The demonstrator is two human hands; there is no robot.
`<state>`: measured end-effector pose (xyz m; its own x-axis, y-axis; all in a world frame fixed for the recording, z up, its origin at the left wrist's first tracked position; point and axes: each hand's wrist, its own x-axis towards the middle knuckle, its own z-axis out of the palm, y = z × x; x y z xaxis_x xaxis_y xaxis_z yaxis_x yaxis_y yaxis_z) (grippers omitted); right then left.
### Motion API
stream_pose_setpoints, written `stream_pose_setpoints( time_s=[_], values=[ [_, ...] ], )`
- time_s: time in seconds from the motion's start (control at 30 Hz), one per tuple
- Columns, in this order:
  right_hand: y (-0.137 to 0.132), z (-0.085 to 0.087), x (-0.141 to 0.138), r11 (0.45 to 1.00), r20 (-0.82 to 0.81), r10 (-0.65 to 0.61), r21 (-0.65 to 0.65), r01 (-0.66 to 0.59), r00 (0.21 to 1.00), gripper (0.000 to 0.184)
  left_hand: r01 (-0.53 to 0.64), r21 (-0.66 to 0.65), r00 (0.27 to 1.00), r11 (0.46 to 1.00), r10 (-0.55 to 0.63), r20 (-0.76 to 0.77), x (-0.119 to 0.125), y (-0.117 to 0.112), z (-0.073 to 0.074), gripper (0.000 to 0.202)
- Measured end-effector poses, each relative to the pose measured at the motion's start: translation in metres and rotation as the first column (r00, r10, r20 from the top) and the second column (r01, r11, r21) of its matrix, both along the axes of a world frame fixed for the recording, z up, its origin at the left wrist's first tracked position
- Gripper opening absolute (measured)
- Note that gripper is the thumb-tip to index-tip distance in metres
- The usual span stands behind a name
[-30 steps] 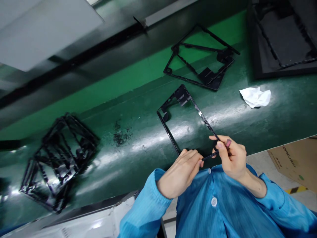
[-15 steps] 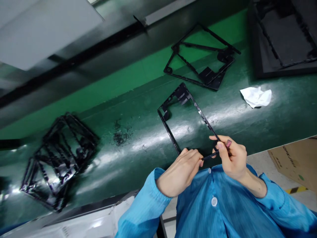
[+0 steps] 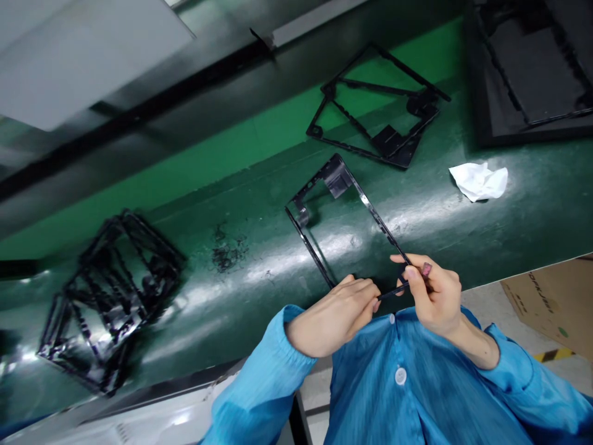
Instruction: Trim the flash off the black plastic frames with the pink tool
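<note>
A thin black rectangular plastic frame (image 3: 375, 216) is held over the green work surface, its far end pointing away from me. My left hand (image 3: 337, 314) grips the near left corner, with the fingers curled over the edge. At the near right corner my right hand (image 3: 433, 293) pinches the frame between thumb and fingers. A small dark red or pink thing shows on a finger of that hand; I cannot make out exactly what it is. The frame's near edge is partly hidden by my fingers.
Several similar black frames (image 3: 113, 296) are piled at the left. More black frames (image 3: 370, 148) lie overlapped beyond my hands. A crumpled white tissue (image 3: 479, 182) lies at the right, near a dark tray (image 3: 503, 133) holding a frame. A cardboard box (image 3: 551, 300) stands on the floor.
The far end of the held frame has shifted slightly left and seems lifted or tilted. My left wrist has moved a little left; my right hand stays nearly still.
</note>
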<state>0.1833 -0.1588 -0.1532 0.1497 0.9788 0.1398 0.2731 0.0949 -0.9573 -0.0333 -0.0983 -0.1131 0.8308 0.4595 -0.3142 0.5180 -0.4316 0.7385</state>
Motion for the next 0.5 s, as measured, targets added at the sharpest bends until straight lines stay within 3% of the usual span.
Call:
stream_pose_setpoints(
  time_s=[0.23, 0.5],
  values=[
    [-0.0004, -0.0014, -0.0014, 1.0, -0.019, -0.001, -0.005, 0.001, 1.0, 0.027, -0.069, 0.071, 0.998, 0.995, 0.07, -0.008, 0.0034, -0.0111, -0.0034, 0.025],
    [-0.0012, -0.0012, -0.0012, 1.0, -0.01, -0.01, -0.01, 0.01, 1.0, 0.027, -0.076, 0.012, 0.997, 0.997, 0.076, 0.001, -0.0008, -0.0079, 0.0024, 0.025]
  ],
)
